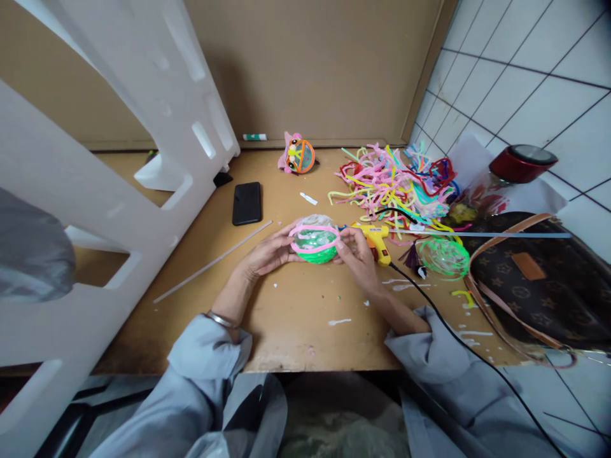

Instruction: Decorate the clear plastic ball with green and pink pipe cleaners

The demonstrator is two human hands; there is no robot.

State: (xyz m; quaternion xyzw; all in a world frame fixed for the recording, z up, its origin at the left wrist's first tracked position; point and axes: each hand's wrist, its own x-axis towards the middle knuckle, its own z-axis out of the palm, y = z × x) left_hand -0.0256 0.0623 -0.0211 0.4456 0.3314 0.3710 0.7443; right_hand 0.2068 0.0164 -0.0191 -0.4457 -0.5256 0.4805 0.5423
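Note:
Between my two hands is a rounded, see-through ball (312, 240), wrapped in green strands below, with a pink pipe cleaner (315, 228) looped around its front. My left hand (274, 250) cups its left side with the fingers curled against it. On the right, my right hand (354, 253) pinches the pink loop's edge with thumb and fingers. Just beyond that hand lies a yellow hot glue gun (378, 240), its black cord running toward the lower right. A second green-wrapped ball (445, 257) rests farther right.
A tangled heap of coloured pipe cleaners (394, 181) lies at the back right, beside a red-lidded jar (506, 172) and a brown handbag (544, 280). A black phone (247, 203), a glue stick (212, 262) and an orange-and-pink figure (296, 154) are on the table. A white plastic partition (157, 83) stands left.

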